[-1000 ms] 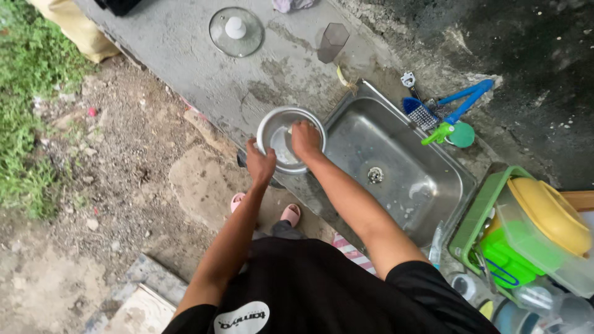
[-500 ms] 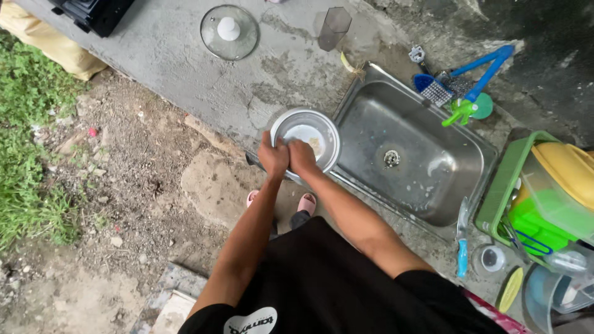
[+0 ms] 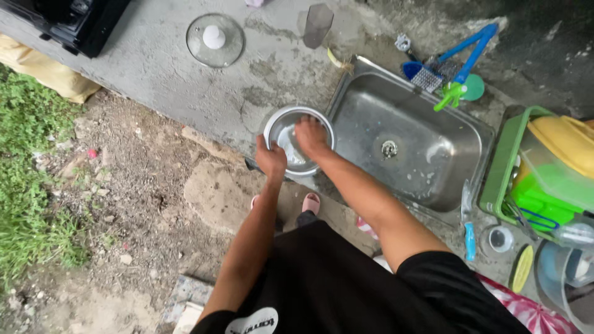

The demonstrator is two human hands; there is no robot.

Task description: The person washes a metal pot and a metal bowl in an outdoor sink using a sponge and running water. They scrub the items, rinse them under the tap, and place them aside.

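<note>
A round steel bowl point(image 3: 284, 127) sits on the concrete counter point(image 3: 154, 55) just left of the steel sink point(image 3: 427, 154). My left hand point(image 3: 271, 159) grips the bowl's near rim. My right hand point(image 3: 311, 136) reaches inside the bowl, fingers pressed against its inner surface. Whether it holds a sponge cannot be seen.
A glass pot lid point(image 3: 215, 39) and a grey cup point(image 3: 317, 25) lie farther back on the counter. Blue and green brushes point(image 3: 455, 71) rest behind the sink. A green dish rack point(image 3: 544, 179) with yellow and green containers stands at right. Dirt ground and grass lie at left.
The view shifted, so the bowl and sink sit lower in the frame. My right hand moved from the bowl's rim into the bowl, and my left hand stays on the near edge.
</note>
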